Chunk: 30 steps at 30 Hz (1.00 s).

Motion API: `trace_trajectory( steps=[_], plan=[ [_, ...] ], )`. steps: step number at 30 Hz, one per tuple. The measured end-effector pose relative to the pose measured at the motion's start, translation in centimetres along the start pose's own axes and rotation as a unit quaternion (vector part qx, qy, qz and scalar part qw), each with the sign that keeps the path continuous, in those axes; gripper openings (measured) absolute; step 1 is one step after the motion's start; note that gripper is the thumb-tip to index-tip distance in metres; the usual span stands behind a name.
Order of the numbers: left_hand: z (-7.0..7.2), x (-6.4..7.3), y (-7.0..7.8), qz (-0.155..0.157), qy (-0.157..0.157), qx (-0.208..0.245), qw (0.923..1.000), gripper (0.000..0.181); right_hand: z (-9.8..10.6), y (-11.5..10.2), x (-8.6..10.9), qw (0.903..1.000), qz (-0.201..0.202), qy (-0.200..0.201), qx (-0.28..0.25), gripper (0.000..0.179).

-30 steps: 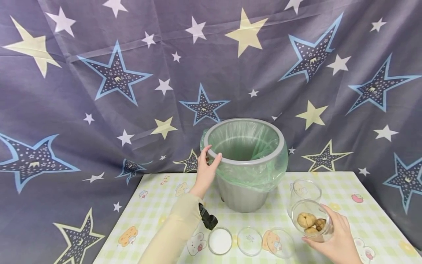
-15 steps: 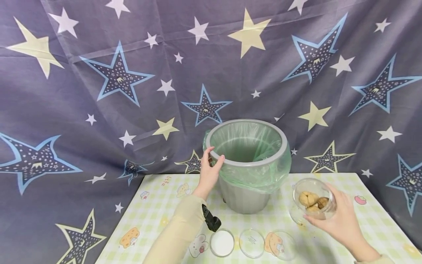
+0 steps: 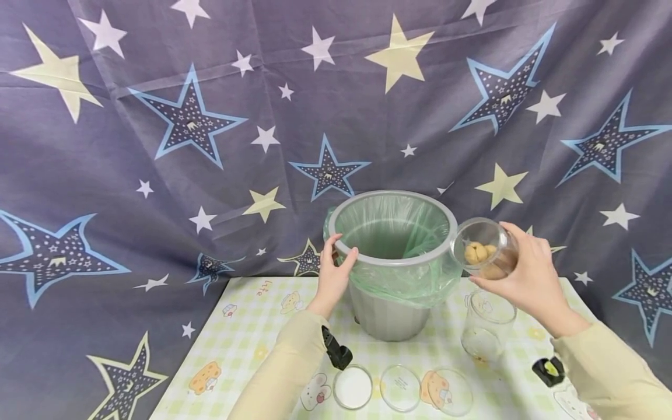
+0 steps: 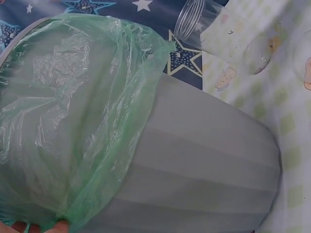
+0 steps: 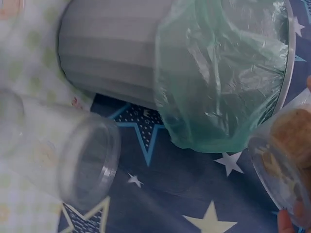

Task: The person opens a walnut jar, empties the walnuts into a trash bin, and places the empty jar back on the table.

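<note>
A grey trash can [image 3: 391, 321] stands on the table, lined with a green plastic bag [image 3: 404, 283] folded over its rim. My left hand [image 3: 332, 280] grips the can's left rim, thumb and fingers around the edge; its fingertips [image 4: 60, 226] show low in the left wrist view. My right hand [image 3: 532, 277] holds a clear jar [image 3: 503, 256] tilted toward the can, its mouth right at the can's right rim. Inside the jar lie several round tan-brown lumps [image 3: 476, 252], resembling walnuts; they also appear as brown lumps [image 5: 293, 133] at the right wrist view's edge.
Below the held jar, another clear jar [image 3: 488, 338] stands upright beside the can. Three round lids lie in front: a white one [image 3: 353, 388], a clear one [image 3: 401, 388] and another clear one [image 3: 455, 394]. A star-patterned cloth [image 3: 226, 233] hangs behind the checked table [image 3: 247, 356].
My right hand has raised the jar of lumps from low over the table up and left to the can's rim, tilting it. The left hand keeps its grip on the rim.
</note>
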<state>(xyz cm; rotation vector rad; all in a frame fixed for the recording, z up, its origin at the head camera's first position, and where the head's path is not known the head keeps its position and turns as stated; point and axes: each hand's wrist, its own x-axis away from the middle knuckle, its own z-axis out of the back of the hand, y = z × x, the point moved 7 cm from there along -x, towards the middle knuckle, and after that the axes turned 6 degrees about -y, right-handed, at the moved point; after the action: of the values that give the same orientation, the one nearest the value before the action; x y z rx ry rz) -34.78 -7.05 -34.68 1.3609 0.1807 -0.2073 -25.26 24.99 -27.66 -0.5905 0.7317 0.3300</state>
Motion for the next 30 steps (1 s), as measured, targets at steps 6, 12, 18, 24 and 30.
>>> trace_trajectory(
  steps=[6,12,18,24,30],
  plan=[
    [0.2,0.0,-0.1,0.002,0.000,0.000,1.0000,0.053,-1.6,-1.2,-2.7,0.9977,0.033,-0.034,0.048,0.099],
    [-0.2,0.0,0.1,0.007,-0.005,0.005,1.0000,0.055,-1.6,-1.8,-3.9,0.9969,0.032,-0.039,0.060,0.098],
    [-0.2,0.0,0.2,0.001,-0.001,0.002,1.0000,0.053,-1.6,-2.7,-5.2,0.9897,0.064,-0.072,0.105,0.097],
    [-0.1,-0.1,0.2,0.010,0.000,0.006,0.9999,0.052,-1.7,-3.2,-6.1,0.9776,0.095,-0.096,0.161,0.095],
    [-0.1,-0.1,0.0,0.001,0.000,0.010,1.0000,0.052,-2.2,-4.8,-6.9,0.9589,0.157,-0.089,0.219,0.091]
  ],
)
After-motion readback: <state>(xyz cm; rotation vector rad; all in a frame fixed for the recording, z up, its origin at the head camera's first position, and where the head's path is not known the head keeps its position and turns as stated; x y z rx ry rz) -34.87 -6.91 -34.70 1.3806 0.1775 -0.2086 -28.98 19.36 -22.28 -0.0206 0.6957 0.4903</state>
